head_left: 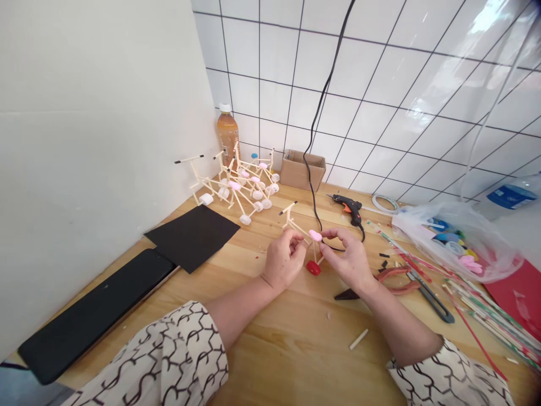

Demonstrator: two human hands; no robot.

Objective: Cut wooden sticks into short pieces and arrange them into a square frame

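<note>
A small stick model [296,225] is held upright over the tabletop [270,344], directly in front of the person, between the left hand [284,260] and the right hand [349,260]. Its red wheel [313,268] is low at the wood, though actual contact cannot be told. The fingers of the left hand are closed narrowly on the thin sticks of the frame. Those of the right hand are curved narrowly around a pink piece [315,235] and appear to touch it, but whether it is firmly gripped cannot be told.

Too hard a squeeze could crack a thin stick or loosen a joint, and a slip of the fingers could knock the pink piece out of place. A black cord [311,141] is passed close behind the right hand, with a glue gun [349,206] lying just beyond. A snag on that cord could drag the gun toward the hand, and its nozzle may be hot, though this cannot be told. If the model were dropped to the right, it could be damaged against the pliers [397,274] or the cutter [426,296]. Farther back, a cluster of similar models [247,189] could be disturbed by a wide sweep of the left arm
</note>
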